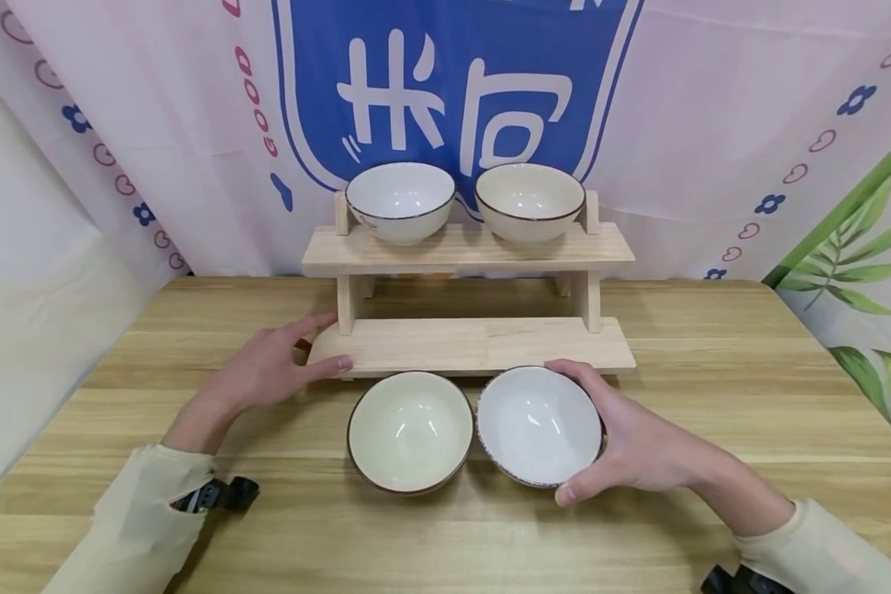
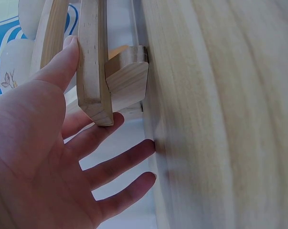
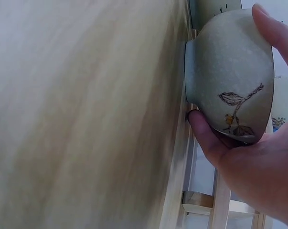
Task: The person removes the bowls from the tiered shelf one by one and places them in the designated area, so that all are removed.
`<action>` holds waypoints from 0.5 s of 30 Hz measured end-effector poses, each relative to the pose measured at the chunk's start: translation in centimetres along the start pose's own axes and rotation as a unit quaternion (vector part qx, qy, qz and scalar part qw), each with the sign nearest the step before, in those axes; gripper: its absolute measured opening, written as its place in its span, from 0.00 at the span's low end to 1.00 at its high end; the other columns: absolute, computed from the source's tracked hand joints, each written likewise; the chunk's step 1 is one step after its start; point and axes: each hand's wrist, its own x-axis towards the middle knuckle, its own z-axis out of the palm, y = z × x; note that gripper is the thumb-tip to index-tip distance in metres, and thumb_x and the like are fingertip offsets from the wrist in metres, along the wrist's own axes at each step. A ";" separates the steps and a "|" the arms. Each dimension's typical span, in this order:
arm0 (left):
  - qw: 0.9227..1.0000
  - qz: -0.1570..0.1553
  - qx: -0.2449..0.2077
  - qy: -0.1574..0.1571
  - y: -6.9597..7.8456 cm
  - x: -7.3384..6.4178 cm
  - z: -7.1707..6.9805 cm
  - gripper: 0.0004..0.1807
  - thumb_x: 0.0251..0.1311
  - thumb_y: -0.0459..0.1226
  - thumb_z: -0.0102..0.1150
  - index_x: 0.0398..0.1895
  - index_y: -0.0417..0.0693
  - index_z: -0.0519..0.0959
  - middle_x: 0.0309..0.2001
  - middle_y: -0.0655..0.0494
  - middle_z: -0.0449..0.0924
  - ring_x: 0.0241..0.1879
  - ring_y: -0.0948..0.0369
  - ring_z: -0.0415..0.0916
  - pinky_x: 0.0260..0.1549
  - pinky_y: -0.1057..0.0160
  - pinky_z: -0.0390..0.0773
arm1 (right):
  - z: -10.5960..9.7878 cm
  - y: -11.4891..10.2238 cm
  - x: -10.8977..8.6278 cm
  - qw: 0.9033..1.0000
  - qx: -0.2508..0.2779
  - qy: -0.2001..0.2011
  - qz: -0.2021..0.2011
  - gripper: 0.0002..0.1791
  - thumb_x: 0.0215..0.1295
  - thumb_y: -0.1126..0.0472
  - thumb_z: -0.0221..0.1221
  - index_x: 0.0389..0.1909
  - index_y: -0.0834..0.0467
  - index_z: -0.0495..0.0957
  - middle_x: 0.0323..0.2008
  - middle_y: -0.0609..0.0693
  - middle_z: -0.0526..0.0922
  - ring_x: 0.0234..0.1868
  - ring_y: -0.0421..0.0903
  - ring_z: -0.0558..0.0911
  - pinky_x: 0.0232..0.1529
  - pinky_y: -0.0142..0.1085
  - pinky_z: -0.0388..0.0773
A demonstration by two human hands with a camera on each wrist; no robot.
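Observation:
A two-tier wooden stand (image 1: 468,342) is on the table in the head view. My left hand (image 1: 263,367) holds the left end of its lower board, thumb on top. In the left wrist view the index fingertip is by the corner of the board (image 2: 92,67), while the other fingers are spread near the tabletop. My right hand (image 1: 627,437) grips a white bowl (image 1: 538,425) by its right side, thumb near the front and fingers at the back. A leafy sprig decorates the outside of this bowl (image 3: 234,71) in the right wrist view. Just left of it sits a cream bowl (image 1: 410,433).
On the upper tier stand a white bowl (image 1: 401,202) and a cream bowl (image 1: 530,204), both dark-rimmed. The wooden table (image 1: 445,544) extends around the stand. A printed curtain (image 1: 215,165) hangs right behind it.

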 end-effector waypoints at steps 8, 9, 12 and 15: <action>1.000 0.007 0.001 0.006 -0.1 -0.2 0.0 0.52 0.67 0.69 0.60 0.84 0.49 0.61 0.67 0.33 0.79 0.56 0.43 0.83 0.47 0.45 0.85 | -0.8 -1.0 -0.1 1.000 -0.026 -0.010 0.015 0.71 0.44 0.46 0.86 0.83 0.52 0.50 0.76 0.60 0.66 0.68 0.60 0.75 0.62 0.55 0.78; 1.000 0.006 0.001 0.006 -0.1 -0.2 0.0 0.52 0.67 0.69 0.60 0.84 0.49 0.61 0.67 0.34 0.79 0.57 0.43 0.83 0.47 0.46 0.85 | -1.0 -1.2 -0.2 0.999 -0.033 -0.007 0.017 0.71 0.45 0.45 0.85 0.83 0.53 0.50 0.76 0.59 0.66 0.68 0.59 0.75 0.62 0.54 0.79; 1.000 0.006 0.000 0.006 0.0 -0.1 0.1 0.52 0.66 0.69 0.60 0.84 0.49 0.61 0.66 0.34 0.80 0.56 0.44 0.83 0.46 0.47 0.85 | -2.0 -1.9 -0.3 0.999 -0.047 0.009 0.017 0.69 0.48 0.45 0.84 0.84 0.57 0.50 0.75 0.58 0.69 0.68 0.58 0.77 0.64 0.51 0.81; 1.000 0.007 0.001 0.005 0.0 -0.1 0.1 0.52 0.66 0.69 0.60 0.83 0.49 0.62 0.65 0.34 0.81 0.56 0.44 0.83 0.45 0.48 0.85 | -3.1 -2.7 -0.3 0.998 -0.052 0.036 0.012 0.66 0.52 0.49 0.83 0.84 0.57 0.50 0.72 0.58 0.73 0.66 0.57 0.81 0.64 0.51 0.81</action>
